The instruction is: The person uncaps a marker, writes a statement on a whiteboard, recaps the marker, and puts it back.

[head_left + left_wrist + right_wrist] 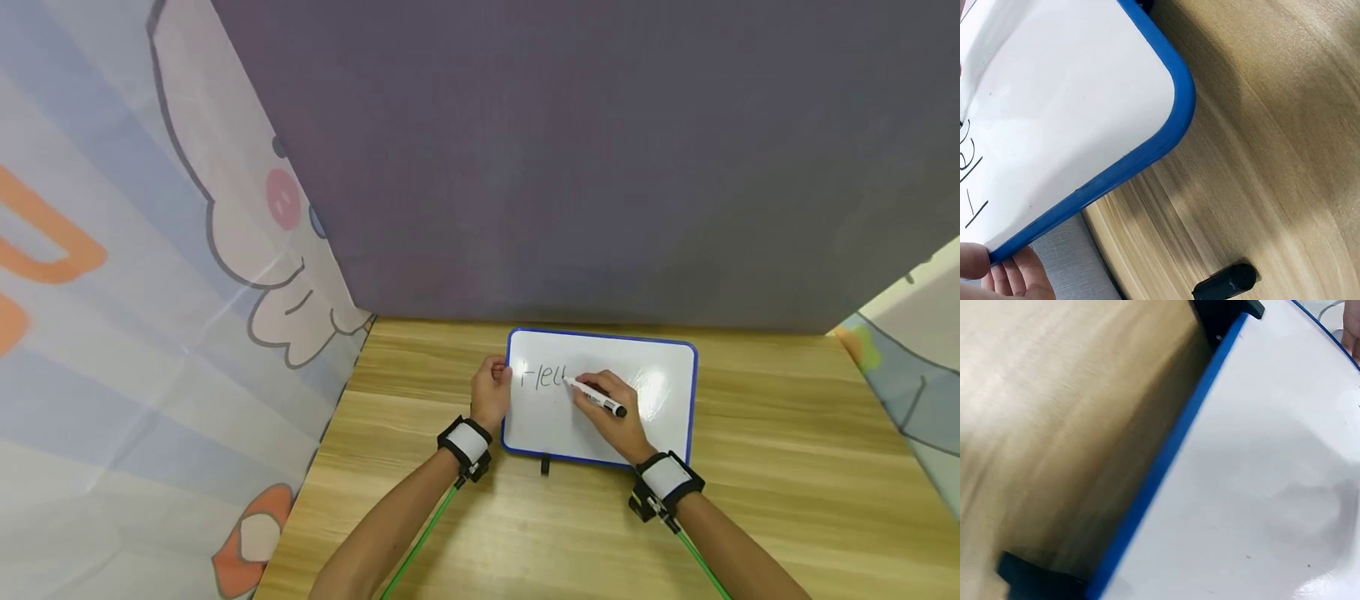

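Along the left side, a cartoon-printed backdrop (150,375) borders the wood-grain table (420,367). Next, the left hand (491,393) pinches the left edge of a blue-framed whiteboard (555,429) set on it, thumb in front, fingers behind. Black handwritten letters (543,377) beginning "Hel" show at the board's upper left. At the last stroke is the tip of a white marker (600,397), gripped between the right hand's (624,429) thumb and fingers.
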Available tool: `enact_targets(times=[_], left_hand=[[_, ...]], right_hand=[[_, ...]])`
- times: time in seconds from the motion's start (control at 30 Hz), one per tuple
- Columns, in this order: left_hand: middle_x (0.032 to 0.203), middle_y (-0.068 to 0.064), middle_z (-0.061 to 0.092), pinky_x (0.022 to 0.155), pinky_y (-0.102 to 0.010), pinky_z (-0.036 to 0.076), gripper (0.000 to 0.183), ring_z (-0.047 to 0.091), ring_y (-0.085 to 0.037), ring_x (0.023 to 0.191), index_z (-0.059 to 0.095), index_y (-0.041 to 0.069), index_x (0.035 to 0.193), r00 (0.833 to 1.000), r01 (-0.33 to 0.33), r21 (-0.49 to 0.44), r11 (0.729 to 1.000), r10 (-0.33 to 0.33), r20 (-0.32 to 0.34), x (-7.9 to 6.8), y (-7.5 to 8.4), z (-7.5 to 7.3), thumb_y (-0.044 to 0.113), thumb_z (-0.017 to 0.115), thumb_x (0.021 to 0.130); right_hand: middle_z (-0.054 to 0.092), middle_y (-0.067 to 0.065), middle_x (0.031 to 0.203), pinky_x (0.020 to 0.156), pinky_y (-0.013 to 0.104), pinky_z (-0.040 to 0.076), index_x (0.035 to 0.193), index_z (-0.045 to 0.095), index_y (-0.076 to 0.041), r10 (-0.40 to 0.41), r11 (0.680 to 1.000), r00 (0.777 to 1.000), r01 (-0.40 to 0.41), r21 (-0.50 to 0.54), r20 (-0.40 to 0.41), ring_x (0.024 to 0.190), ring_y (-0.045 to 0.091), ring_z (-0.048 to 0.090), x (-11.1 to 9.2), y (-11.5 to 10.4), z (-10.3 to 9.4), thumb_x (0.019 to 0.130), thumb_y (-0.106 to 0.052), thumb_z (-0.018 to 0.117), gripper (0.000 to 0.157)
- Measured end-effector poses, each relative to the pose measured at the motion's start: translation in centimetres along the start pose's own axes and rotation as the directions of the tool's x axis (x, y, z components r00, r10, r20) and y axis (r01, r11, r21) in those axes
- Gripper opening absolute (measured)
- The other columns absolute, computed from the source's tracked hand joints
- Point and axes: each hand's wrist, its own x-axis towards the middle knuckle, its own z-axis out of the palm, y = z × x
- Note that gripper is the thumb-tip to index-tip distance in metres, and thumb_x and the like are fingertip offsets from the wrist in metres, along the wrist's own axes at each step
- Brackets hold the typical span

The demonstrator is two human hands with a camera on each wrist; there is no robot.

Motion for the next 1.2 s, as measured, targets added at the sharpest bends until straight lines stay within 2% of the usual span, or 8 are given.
enact_targets(times=[0.17,0.57,0.7,0.9,1.03,1.2], left_hand=[[0.095,-0.019,0.063,0.076,-0.032,0.051,0.02,0.06,-0.025,0.085,0.058,-0.005,0.109,1.0,0.007,-0.004,1.0,-0.007,0.002,0.1,0.2,0.1,0.003,0.054,0.091],[0.094,-0.018,0.063,0.074,-0.03,0.05,0.02,0.059,-0.024,0.084,0.059,-0.005,0.108,1.0,0.01,0.001,1.0,-0.01,-0.002,0.1,0.4,0.3,0.001,0.055,0.09],[0.093,-0.018,0.062,0.073,-0.028,0.05,0.019,0.059,-0.023,0.083,0.059,-0.005,0.107,1.0,0.007,0.006,1.0,-0.007,-0.002,-0.1,0.4,0.3,0.0,0.055,0.09],[0.092,-0.018,0.062,0.072,-0.028,0.05,0.018,0.059,-0.022,0.082,0.059,-0.006,0.106,1.0,-0.012,-0.001,1.0,0.012,-0.004,-0.3,0.2,0.2,0.0,0.054,0.09],[0.092,-0.019,0.062,0.072,-0.028,0.05,0.018,0.059,-0.023,0.082,0.059,-0.007,0.106,1.0,-0.022,0.0,1.0,0.022,-0.008,-0.3,0.2,0.1,-0.001,0.054,0.089],[0.094,-0.018,0.062,0.074,-0.028,0.05,0.019,0.059,-0.023,0.083,0.058,-0.005,0.108,1.0,-0.004,-0.007,1.0,0.004,0.002,-0.2,0.2,0.1,0.001,0.054,0.09]], right_hand=[[0.064,0.005,0.084,0.074,0.009,0.048,0.092,0.069,-0.005,0.018,1.0,1.0,-0.018,-0.021,0.02,0.083,0.018,0.064,-0.8,0.7,0.0,0.077,-0.005,0.072,0.015],[0.064,0.006,0.084,0.073,0.007,0.046,0.093,0.069,-0.005,0.014,1.0,0.999,-0.014,-0.006,-0.044,0.082,0.006,0.06,-0.2,0.5,-1.1,0.078,-0.005,0.07,0.015],[0.064,0.007,0.085,0.073,0.007,0.046,0.094,0.069,-0.003,-0.014,1.0,0.999,0.014,0.004,-0.046,0.081,0.005,0.059,-0.3,0.8,-1.1,0.077,-0.002,0.071,0.016],[0.064,0.006,0.087,0.074,0.006,0.046,0.094,0.069,-0.001,-0.007,1.0,0.999,0.008,0.002,-0.036,0.084,0.001,0.059,-0.5,0.9,-1.0,0.078,-0.004,0.07,0.016],[0.064,0.005,0.087,0.075,0.007,0.047,0.094,0.069,-0.001,-0.008,1.0,1.0,0.008,0.004,-0.029,0.084,0.004,0.06,-0.5,0.9,-0.8,0.078,-0.004,0.07,0.016],[0.065,0.005,0.087,0.075,0.007,0.046,0.093,0.069,-0.003,0.004,1.0,1.0,-0.004,-0.002,-0.031,0.083,0.013,0.062,-0.6,0.8,-0.7,0.077,-0.003,0.071,0.016]])
